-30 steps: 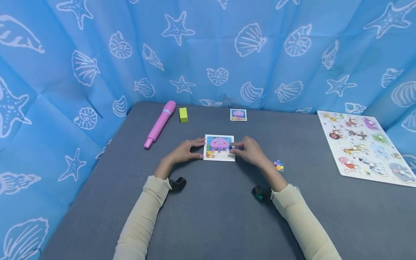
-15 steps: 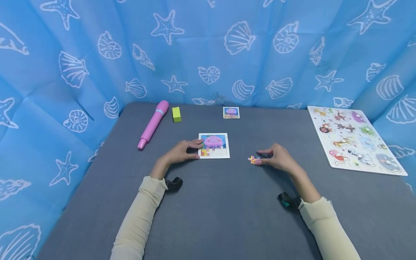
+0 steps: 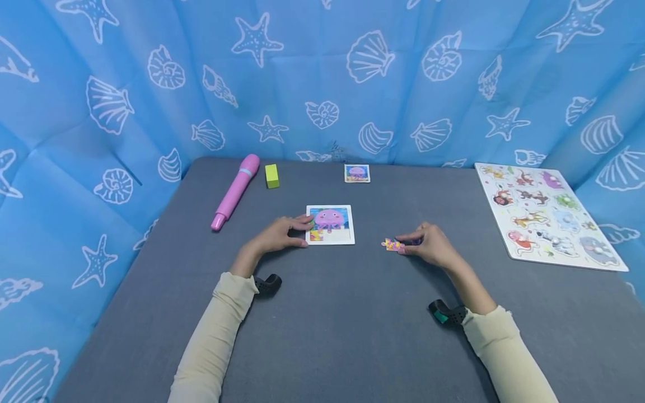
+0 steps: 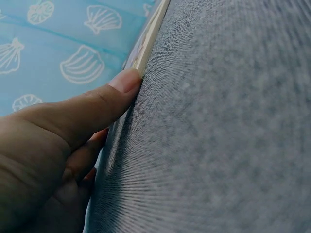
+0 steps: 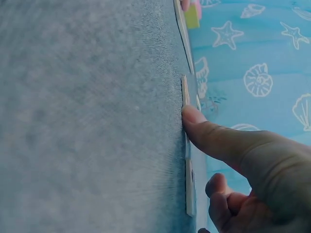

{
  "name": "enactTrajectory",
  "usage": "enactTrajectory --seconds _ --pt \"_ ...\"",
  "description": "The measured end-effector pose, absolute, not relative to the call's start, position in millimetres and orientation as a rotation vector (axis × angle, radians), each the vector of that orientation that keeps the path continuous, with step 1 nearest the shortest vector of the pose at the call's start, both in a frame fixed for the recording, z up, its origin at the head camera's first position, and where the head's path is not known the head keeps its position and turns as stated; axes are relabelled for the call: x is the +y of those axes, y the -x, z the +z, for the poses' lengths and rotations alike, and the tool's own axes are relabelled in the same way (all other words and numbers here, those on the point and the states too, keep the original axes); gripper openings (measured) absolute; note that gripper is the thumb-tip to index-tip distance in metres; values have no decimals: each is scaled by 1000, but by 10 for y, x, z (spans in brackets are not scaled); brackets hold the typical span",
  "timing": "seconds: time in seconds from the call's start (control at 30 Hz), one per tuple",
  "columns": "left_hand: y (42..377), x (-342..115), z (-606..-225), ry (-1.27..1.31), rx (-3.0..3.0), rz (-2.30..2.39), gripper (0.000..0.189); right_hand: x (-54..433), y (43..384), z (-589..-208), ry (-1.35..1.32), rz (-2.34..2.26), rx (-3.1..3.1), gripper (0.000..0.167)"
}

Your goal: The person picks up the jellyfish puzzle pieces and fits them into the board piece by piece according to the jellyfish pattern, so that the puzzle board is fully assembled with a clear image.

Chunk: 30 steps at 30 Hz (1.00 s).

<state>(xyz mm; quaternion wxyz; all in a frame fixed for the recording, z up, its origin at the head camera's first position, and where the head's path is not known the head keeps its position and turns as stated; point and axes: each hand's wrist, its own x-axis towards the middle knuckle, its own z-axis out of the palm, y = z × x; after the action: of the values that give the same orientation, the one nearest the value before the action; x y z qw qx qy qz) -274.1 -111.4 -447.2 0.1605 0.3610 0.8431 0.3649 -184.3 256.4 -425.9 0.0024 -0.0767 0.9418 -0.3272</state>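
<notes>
A small jigsaw puzzle with a pink jellyfish (image 3: 329, 218) lies in a white frame, bare along the bottom right. At the frame's left side, my left hand (image 3: 282, 234) rests with its fingers over the edge. Its thumb (image 4: 127, 80) touches the side near the lower corner in the left wrist view. To the right of the frame, my right hand (image 3: 431, 244) holds a yellow and pink puzzle piece (image 3: 391, 244) low at the table between thumb and fingers. In the right wrist view the thumb is on this piece (image 5: 185, 87), and another piece (image 5: 189, 187) lies beyond it.
Behind the frame lies a small jellyfish picture card (image 3: 357, 173). A pink microphone-shaped stick (image 3: 235, 193) and a green block (image 3: 272, 176) lie at the back left. An animal peg puzzle board (image 3: 549, 215) lies at the right. A blue curtain (image 3: 322, 73) hangs along the table's back edge.
My right hand has left the puzzle frame and moved right to the loose pieces, where it now holds one. The left hand stays at the frame. The head view has shifted slightly.
</notes>
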Motion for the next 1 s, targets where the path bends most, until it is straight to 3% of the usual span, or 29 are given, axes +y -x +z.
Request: enactTrajectory --seconds 0.4,1.0 --pt "2768 -1136 -4483 -1033 2439 999 51 2416 1950 -4211 287 -1023 2949 27" --pt "2752 -1119 -4465 -1051 2444 997 51 1545 2335 -4236 482 -1138 2874 26"
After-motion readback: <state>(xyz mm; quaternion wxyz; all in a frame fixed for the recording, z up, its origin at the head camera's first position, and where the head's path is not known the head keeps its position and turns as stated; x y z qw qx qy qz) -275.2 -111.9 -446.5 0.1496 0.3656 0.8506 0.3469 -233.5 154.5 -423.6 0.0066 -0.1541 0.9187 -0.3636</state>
